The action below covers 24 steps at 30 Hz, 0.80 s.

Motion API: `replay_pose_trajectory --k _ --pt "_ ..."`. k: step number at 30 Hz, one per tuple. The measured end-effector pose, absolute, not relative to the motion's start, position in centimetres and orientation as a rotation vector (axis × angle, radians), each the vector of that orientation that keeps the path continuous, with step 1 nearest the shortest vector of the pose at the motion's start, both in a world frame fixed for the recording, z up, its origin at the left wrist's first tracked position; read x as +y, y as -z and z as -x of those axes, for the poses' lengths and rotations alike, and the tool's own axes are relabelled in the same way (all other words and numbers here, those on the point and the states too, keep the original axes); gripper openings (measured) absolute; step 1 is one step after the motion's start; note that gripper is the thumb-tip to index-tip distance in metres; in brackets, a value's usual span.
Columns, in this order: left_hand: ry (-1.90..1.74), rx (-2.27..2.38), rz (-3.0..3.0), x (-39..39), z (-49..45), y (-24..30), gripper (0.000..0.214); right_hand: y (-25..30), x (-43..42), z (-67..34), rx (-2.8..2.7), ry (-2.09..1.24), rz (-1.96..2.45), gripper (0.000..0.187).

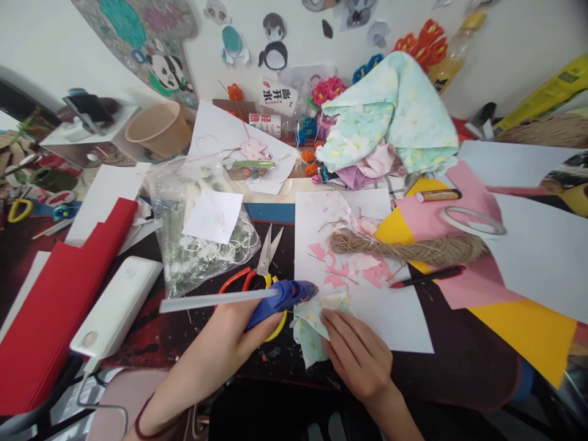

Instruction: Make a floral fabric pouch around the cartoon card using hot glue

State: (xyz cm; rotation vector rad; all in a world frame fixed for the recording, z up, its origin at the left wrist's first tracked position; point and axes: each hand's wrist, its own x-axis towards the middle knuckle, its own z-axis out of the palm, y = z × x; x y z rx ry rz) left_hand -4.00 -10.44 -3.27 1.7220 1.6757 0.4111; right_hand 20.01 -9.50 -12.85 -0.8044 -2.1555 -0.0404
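My left hand (232,340) is wrapped round the handle of a blue glue gun (285,297), whose clear glue stick (215,301) juts out to the left. The gun's nozzle points right, at a small piece of pale floral fabric (309,327). My right hand (358,352) lies on that fabric with its fingers pressed down on it. The fabric rests at the lower left corner of a white sheet (395,312) strewn with pink scraps.
Red-handled scissors (257,269) lie just behind the gun. A twine bundle (413,248), a red pen (427,277), pink and yellow paper (519,324), a tape ring (473,220), a plastic bag (193,245), red card (55,306) and a white box (117,306) crowd the dark table.
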Motion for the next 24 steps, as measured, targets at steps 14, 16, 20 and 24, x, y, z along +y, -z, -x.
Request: replay_pose_trajectory --k 14,16,20,24 --pt "-0.382 1.690 -1.741 -10.6 4.3 3.3 0.036 12.9 -9.6 -19.9 -2.151 0.054 0.808 0.015" --pt "-0.374 1.670 -1.743 -10.0 3.8 3.4 0.037 13.0 -9.6 -20.0 -2.149 0.050 0.809 0.015" --pt "-0.378 1.727 -1.779 -10.6 4.7 3.3 0.037 13.0 -9.5 -20.0 -2.149 0.064 0.801 0.016" --pt "-0.375 1.724 -1.806 -12.2 6.2 3.1 0.035 12.9 -9.5 -19.8 -2.144 0.062 0.814 0.016"
